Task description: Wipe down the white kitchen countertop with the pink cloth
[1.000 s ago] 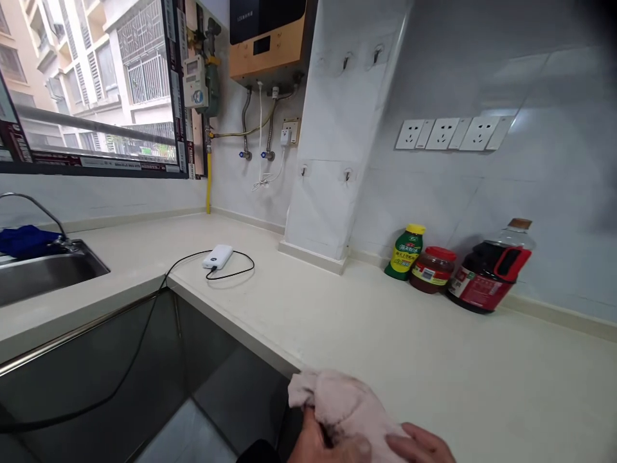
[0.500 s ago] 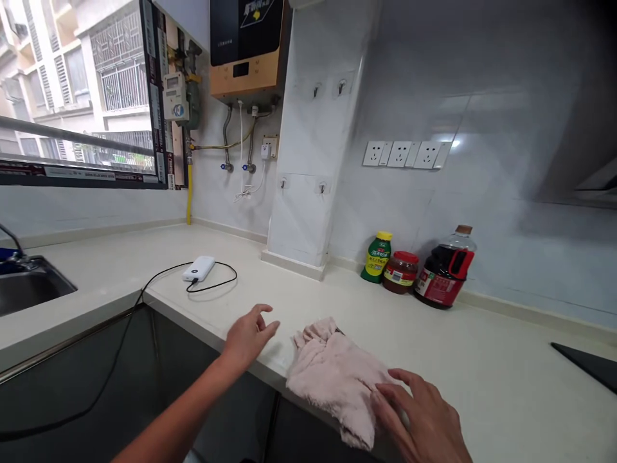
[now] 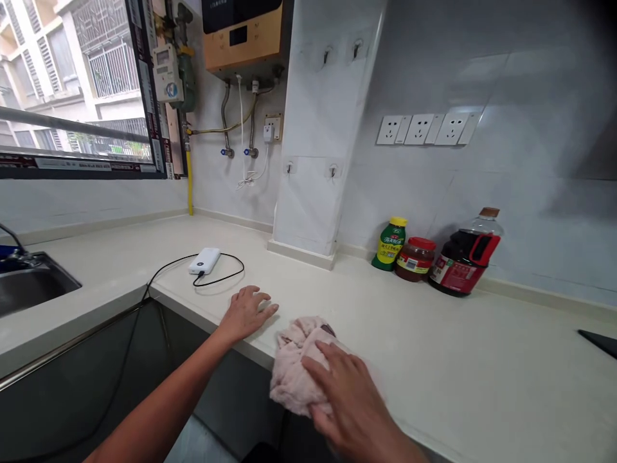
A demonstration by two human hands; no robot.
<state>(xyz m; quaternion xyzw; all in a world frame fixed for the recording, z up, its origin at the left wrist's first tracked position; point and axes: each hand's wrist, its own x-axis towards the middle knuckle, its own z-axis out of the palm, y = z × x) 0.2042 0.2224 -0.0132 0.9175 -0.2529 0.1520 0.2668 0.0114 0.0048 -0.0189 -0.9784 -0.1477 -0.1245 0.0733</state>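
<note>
A crumpled pale pink cloth (image 3: 294, 376) lies at the front edge of the countertop, part of it hanging over. My right hand (image 3: 349, 395) is on the cloth's right side, fingers across its top and thumb by the lower edge, gripping it. To the left of the cloth, my left hand (image 3: 247, 313) is held low at the counter edge with its fingers apart and nothing in them. Whether its palm touches the surface is hard to tell.
A white power bank (image 3: 205, 260) with a black cable (image 3: 166, 265) lies beyond my left hand. Against the wall stand a green bottle (image 3: 389, 245), a red-lidded jar (image 3: 415, 260) and a large dark sauce bottle (image 3: 457, 267). At the far left is a sink (image 3: 38, 292).
My right hand has moved left onto the cloth, which is now bunched more compactly and further left. My left hand's fingers have stretched forward. The view has shifted slightly.
</note>
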